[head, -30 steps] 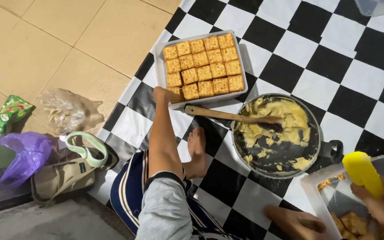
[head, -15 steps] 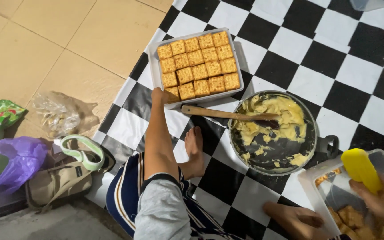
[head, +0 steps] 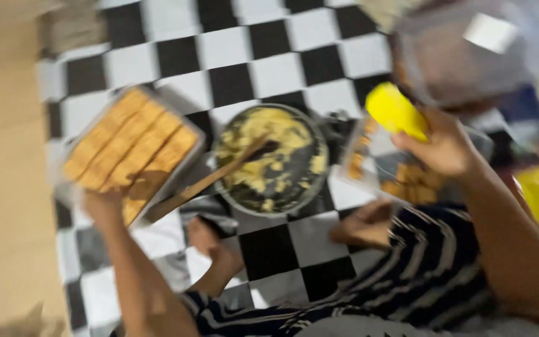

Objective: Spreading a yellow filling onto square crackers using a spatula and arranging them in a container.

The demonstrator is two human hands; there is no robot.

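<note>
Head view, blurred: left hand apparently steadying biscuit tray lower left; right hand clenched around yellow bottle.

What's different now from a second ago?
The view has swung and blurred. The left hand stays on the near edge of the cracker tray; the right hand still grips the yellow bottle, now raised over the clear container. The spoon still rests in the pan.
</note>
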